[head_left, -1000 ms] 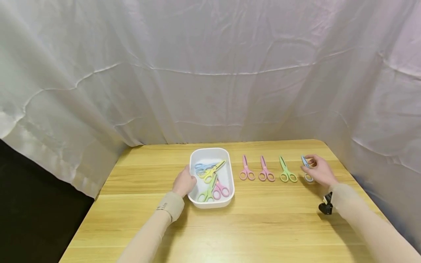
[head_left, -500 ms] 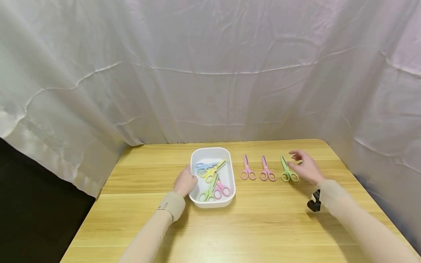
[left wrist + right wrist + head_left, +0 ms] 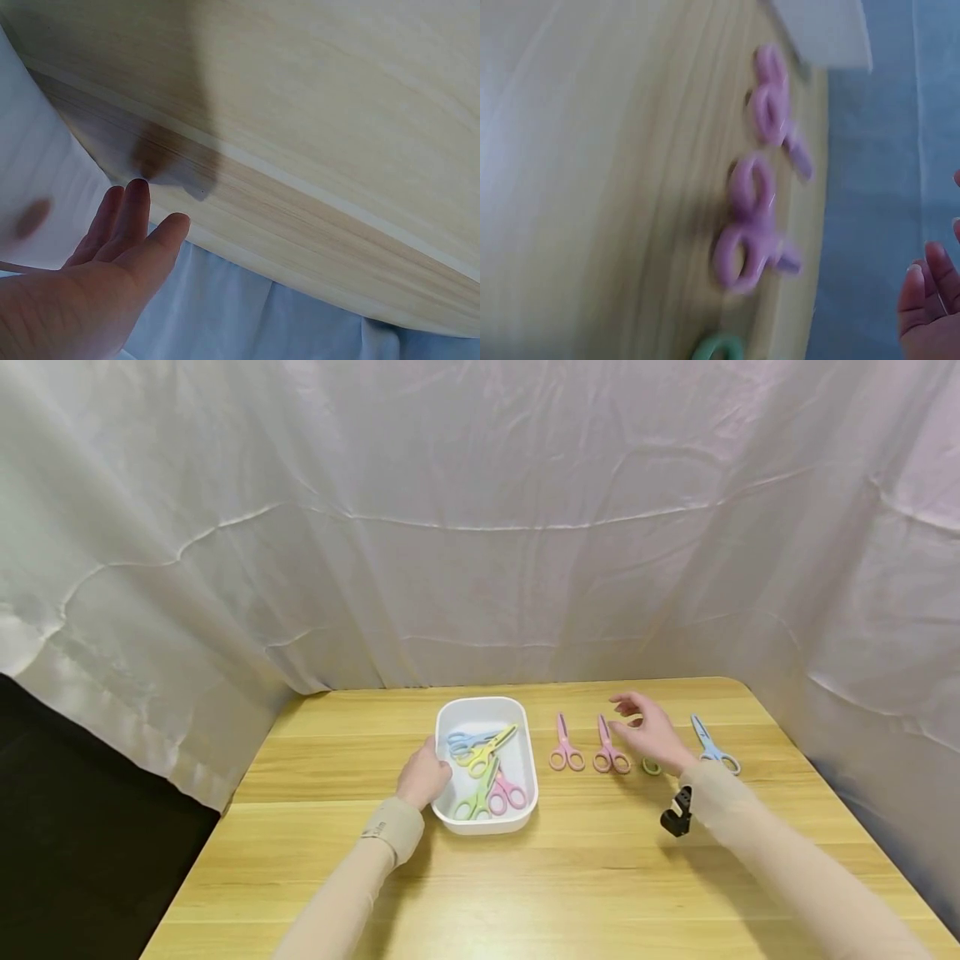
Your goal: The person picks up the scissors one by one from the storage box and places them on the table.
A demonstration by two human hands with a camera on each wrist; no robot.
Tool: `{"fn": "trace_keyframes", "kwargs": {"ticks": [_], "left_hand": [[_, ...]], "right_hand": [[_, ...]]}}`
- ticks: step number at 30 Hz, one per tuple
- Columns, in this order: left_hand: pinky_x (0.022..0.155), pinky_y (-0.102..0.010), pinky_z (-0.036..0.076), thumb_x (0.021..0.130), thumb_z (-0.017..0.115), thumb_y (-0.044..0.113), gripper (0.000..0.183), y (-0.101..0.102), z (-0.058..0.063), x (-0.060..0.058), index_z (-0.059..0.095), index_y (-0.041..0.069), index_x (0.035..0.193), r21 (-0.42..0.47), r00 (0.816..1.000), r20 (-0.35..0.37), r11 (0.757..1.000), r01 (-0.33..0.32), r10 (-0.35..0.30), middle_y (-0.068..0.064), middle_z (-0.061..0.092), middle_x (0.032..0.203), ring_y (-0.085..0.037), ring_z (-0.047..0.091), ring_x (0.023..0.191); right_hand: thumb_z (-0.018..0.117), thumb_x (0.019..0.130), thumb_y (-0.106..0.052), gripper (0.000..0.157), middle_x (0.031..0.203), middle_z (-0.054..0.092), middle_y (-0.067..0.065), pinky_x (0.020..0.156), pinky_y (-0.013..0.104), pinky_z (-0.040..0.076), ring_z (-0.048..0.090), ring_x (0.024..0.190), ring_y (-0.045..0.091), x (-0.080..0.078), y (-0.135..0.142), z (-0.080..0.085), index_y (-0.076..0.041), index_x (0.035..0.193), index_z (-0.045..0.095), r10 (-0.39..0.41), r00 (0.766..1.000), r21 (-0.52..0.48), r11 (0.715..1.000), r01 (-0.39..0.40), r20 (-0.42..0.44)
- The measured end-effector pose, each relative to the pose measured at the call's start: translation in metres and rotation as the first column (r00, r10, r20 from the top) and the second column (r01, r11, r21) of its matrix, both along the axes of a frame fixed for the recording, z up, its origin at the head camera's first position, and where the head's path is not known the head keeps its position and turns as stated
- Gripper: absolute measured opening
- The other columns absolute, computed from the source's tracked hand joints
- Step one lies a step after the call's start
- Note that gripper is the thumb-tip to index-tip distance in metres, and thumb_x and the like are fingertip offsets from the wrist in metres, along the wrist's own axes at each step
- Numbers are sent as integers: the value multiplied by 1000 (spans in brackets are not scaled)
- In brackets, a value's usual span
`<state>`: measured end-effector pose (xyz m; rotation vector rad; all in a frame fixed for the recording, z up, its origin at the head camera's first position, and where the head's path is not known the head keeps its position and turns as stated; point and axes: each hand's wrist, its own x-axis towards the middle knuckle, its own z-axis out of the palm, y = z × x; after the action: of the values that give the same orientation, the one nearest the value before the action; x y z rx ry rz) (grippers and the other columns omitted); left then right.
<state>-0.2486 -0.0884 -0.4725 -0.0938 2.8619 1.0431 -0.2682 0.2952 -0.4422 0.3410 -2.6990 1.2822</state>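
My left hand [image 3: 423, 774] holds the left rim of a white plastic bin [image 3: 483, 828], thumb over the edge and fingers along the outside wall. In the left wrist view, that hand's fingers [image 3: 135, 214] lie beside the bin's wall [image 3: 45, 150]. My right hand [image 3: 651, 733], fingers loosely bent and holding nothing, hovers over green scissors [image 3: 651, 767], mostly hiding them. Its fingertips come close to the blades of pink scissors [image 3: 604, 745]. Another pair of pink scissors [image 3: 562, 747] lies left of those, and blue scissors [image 3: 708, 745] lie at the right.
Inside the bin are blue scissors [image 3: 459, 743], yellow scissors [image 3: 487, 752], green scissors [image 3: 476, 797] and pink scissors [image 3: 506, 796]. The wooden table [image 3: 600, 893] ends at a hanging grey-white curtain [image 3: 480, 593] behind and to the sides.
My right hand has moved left from the blue scissors, across the green ones, toward the pink ones. The blue scissors now lie uncovered, tilted on the table. My left hand stays at the bin.
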Motion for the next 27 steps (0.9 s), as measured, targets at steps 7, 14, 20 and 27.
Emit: {"fn": "trace_keyframes", "kwargs": {"ticks": [7, 14, 20, 27], "left_hand": [[84, -44, 61, 90, 51, 8, 65, 0, -1, -1, 36, 1, 153, 9, 1000, 5, 1000, 1, -1, -25, 61, 135, -34, 67, 107], [90, -45, 60, 92, 51, 9, 68, 1, 2, 0, 30, 0, 156, 1, 1000, 21, 1000, -6, 6, -26, 56, 142, -36, 64, 116], [85, -45, 62, 89, 51, 8, 67, 1, -1, 1, 34, -2, 154, -15, 1000, -23, 1000, 7, -7, -26, 60, 136, -37, 67, 111], [83, -45, 62, 88, 52, 7, 68, 1, -2, -1, 35, -1, 153, -2, 999, -34, 1000, 2, -2, -25, 63, 131, -36, 67, 108]], "right_hand": [[64, 92, -5, 43, 120, 60, 23, 99, 49, 51, 56, 113, 35, 6, -40, 17, 3, 134, 54, 81, 997, -76, 994, -80, 3], [64, 92, -5, 45, 124, 61, 23, 102, 46, 51, 57, 117, 38, 8, -78, 30, 1, 134, 53, 168, 985, -134, 978, -162, 37], [64, 93, -8, 44, 127, 62, 22, 106, 50, 50, 57, 120, 37, 7, -104, 43, -2, 135, 54, 213, 975, -165, 966, -200, 63], [62, 94, -8, 43, 130, 61, 22, 107, 49, 51, 59, 120, 36, 7, -135, 48, -3, 136, 53, 271, 958, -185, 950, -250, 97]]}}
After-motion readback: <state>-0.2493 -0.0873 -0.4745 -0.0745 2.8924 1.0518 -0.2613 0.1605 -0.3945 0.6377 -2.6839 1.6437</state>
